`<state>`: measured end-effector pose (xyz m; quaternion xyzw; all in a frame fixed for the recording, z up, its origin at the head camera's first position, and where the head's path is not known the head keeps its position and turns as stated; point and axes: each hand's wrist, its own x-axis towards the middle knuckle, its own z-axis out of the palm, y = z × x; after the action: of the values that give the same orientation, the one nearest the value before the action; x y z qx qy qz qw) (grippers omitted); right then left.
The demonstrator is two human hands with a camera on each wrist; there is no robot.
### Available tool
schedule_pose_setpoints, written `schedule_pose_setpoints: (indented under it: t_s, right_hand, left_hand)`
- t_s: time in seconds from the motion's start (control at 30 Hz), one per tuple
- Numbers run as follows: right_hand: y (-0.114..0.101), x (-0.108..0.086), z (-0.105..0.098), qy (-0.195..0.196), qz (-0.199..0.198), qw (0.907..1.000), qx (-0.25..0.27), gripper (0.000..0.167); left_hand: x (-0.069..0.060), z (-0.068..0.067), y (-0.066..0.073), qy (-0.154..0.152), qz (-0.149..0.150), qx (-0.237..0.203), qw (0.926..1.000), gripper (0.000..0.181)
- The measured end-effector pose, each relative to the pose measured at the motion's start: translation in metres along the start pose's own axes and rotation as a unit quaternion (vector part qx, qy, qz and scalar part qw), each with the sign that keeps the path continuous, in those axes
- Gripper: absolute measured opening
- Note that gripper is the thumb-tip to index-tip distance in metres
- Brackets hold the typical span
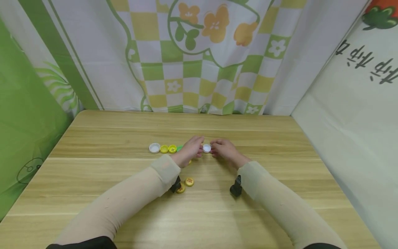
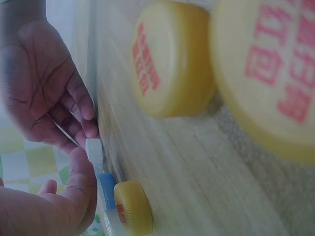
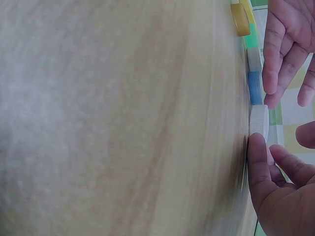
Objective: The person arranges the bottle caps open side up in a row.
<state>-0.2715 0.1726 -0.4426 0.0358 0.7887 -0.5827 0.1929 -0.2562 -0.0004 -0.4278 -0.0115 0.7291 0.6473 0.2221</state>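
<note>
Head view, table: Wood-grain boards spread beneath two forearms and a row of bottle caps, as I watch from a distance.
Curtain: Checked in green, yellow and white and printed with orange flowers, it hangs behind the table's far edge.
Side sheets: A white sheet with dark lettering lines the right; a green sheet stands at left.
Sleeves: Pale fabric covers both arms, which angle inward toward the row.
Left hand: Fingers lie relaxed over part of the row, tips just left of a white cap; whether they touch it I cannot tell.
Right hand: Fingers bend loosely, apart from the thumb, whose tip I see against the white cap's right edge.
Wrist units: Black, one below each cuff.
Broad pale cap: It marks the row's left end.
Gold caps: Two with red lettering lie nearer the person; a third sits just in front of the row.
White cap's place: Right end of the row, between both hands, its ridged side visible to me.
Smaller row caps: Two yellow caps, a green cap and, in the wrist views, a blue cap just beside the white one.
</note>
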Motion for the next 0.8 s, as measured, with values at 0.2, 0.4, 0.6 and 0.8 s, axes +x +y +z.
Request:
schedule_pose_setpoints:
  t_s: [0.2, 0.4, 0.6, 0.8]
  right_hand:
    - [-0.003, 0.000, 0.002, 0.006, 0.000, 0.9999, -0.016, 0.039]
    - [-0.003, -0.001, 0.002, 0.008, -0.003, 0.9998, -0.017, 0.040]
    - [-0.002, 0.001, 0.002, 0.004, -0.006, 0.9998, -0.021, 0.039]
    - [-0.003, 0.001, 0.003, 0.005, 0.000, 0.9998, -0.020, 0.040]
  left_hand:
    - [0.001, 0.001, -0.002, 0.007, -0.002, -0.013, 0.9999, 0.048]
    - [-0.001, -0.004, -0.005, -0.008, 0.007, -0.015, 0.9998, 0.050]
    - [-0.006, -0.012, -0.005, 0.007, 0.000, -0.006, 1.0000, 0.048]
    - [-0.008, -0.019, -0.004, 0.004, -0.003, -0.011, 0.9999, 0.048]
